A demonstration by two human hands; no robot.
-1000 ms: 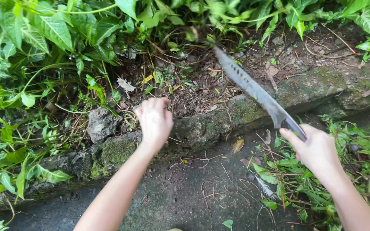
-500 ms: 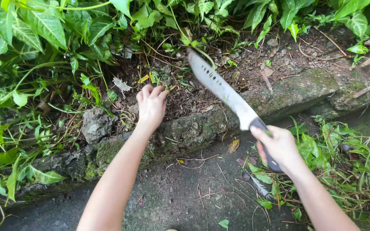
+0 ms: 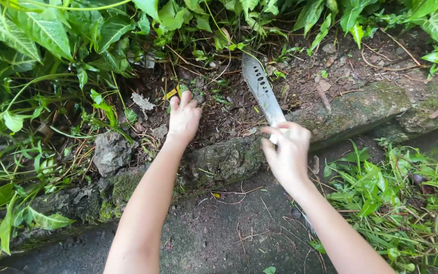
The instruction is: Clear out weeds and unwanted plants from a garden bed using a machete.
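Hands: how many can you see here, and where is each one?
2. The left hand rests on the soil above the mossy stone edge; the right hand grips a long knife over that edge.

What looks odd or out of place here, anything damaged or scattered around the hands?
The mossy stone edging looks broken: a loose grey chunk sits askew at its left end. Cut green stems lie strewn on the paving at right. The left hand rests on bare soil close to the blade of the machete that the right hand grips.
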